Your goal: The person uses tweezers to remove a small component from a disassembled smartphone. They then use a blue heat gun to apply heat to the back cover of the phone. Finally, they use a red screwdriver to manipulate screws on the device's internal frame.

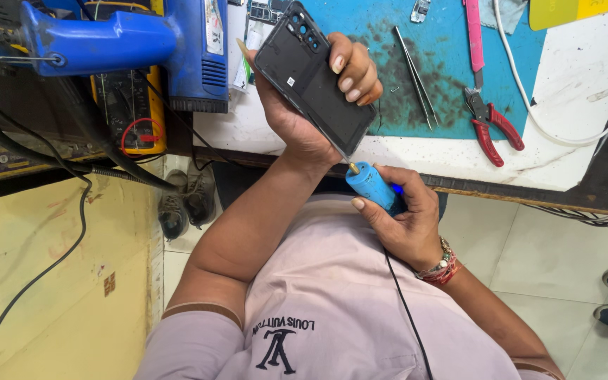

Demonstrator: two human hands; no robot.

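Two bare hands work at the centre of the frame: the left hand (pixel 318 98) wraps fully around a dark phone (pixel 316 76), fingers curled over its right edge and thumb behind, holding it tilted above the bench, apparently so that its lower edge faces the tool. The right hand (pixel 406 225), just below, is closed in a firm grip on a blue electric screwdriver (pixel 373 186), whose thin bit angles up to meet the phone's lower edge. On the blue mat (pixel 445 63) at upper right lie metal tweezers (pixel 414 74) and red-handled pliers (pixel 490 123), near enough to reach. A blue hot-air gun (pixel 142 42) sits at upper left beside a yellow multimeter (pixel 131 105).
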